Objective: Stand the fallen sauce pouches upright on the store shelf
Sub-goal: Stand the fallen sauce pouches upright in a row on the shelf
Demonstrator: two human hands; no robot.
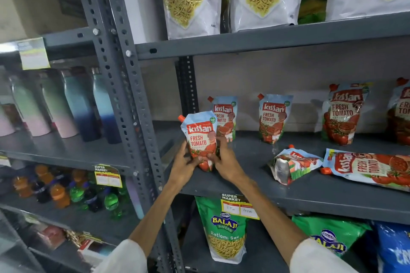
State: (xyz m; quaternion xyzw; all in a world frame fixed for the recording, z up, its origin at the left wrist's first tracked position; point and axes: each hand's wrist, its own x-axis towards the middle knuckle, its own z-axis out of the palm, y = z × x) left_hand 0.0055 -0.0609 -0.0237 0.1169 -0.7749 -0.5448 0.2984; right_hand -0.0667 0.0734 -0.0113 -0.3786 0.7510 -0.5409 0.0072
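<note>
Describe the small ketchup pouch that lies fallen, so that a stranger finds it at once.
Look at the grey middle shelf holding the red and blue ketchup pouches. Near its front edge, right of the two hands, lies the small fallen pouch. Unlike the large fallen pouch beside it, its silver bottom faces you.

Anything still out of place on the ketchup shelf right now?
Yes. Two pouches lie flat at the front right: a small fallen pouch, base toward the camera, and beside it a large fallen pouch on its side. Both hands, left hand and right hand, grip an upright small pouch.
</note>
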